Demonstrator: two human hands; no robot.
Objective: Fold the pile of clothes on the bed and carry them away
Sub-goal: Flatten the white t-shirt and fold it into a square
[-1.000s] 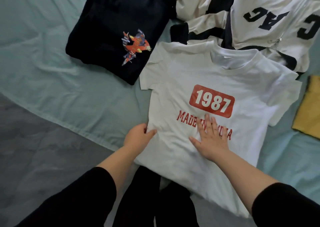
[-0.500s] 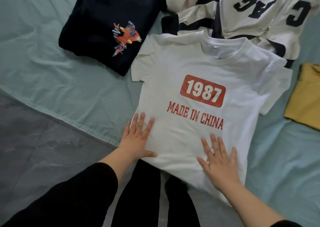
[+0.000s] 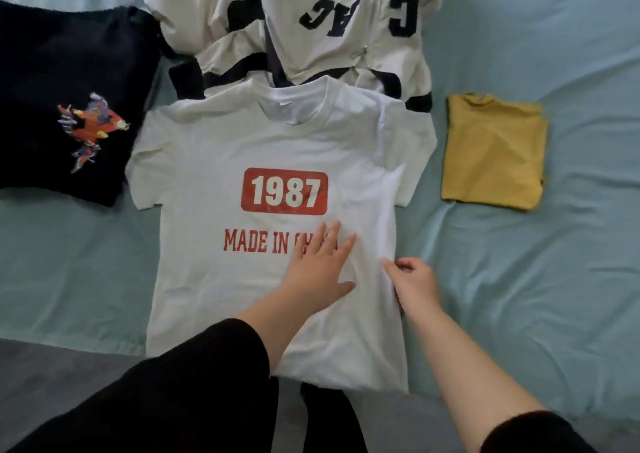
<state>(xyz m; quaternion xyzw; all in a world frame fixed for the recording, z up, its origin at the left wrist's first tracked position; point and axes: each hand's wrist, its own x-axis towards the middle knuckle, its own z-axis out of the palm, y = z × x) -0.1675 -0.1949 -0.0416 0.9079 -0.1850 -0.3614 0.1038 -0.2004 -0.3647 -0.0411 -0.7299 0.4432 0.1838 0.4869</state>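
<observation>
Pressing my left hand [image 3: 318, 272] flat on the white cotton T-shirt [image 3: 277, 141], I keep the fingers straight and slightly spread, covering the end of the red lettering printed below the red "1987" patch. My right hand [image 3: 414, 279] sits at the shirt's right side edge, with fingers curled and pinching the cloth there. The shirt lies face up and unfolded on the pale green bed sheet [image 3: 554, 279], collar at the far end, both short sleeves spread out, and its near hem reaches over the near edge of the bed.

To the far left lies a folded dark navy garment with a red-orange print [image 3: 69, 72], just beside the shirt's left sleeve. Beyond the collar lies a cream jacket with dark navy letters and a zip [image 3: 329, 44], its near edge tucked under the shirt. Off to the right, apart from the shirt, sits a folded mustard-yellow garment [image 3: 495, 155].
</observation>
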